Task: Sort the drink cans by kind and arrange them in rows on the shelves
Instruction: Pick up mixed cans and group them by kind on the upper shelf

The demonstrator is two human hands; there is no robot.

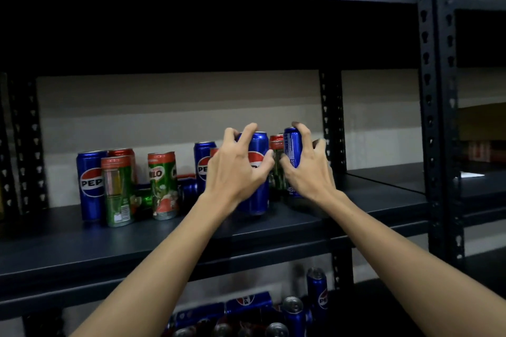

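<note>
Left hand: the left hand [236, 169] curls round a blue Pepsi can [256, 172] at centre frame, fingers over its top and side; the can stands upright on the middle shelf [191, 238], a grip that looks suited to sliding or lifting it without tipping.
Right hand: the right hand [306, 164] wraps a second Pepsi can [292, 150] just right of centre; whether its base is on the shelf is hidden by the hand.
Why two at once: both cans are the same kind, so I judge the person is pulling the blues out of the mix together.
Between the hands: a green Milo can [277, 161] stands behind, just beside both gripped cans; it could get knocked.
Left of centre: Pepsi and Milo cans [163, 186] stand mixed, with a few lying down behind them, so sorting is barely begun.
Bottom of frame: more cans [246, 314] in a heap on the lower level, unsorted.
Free space: bare shelf at right offers room for a row.
</note>
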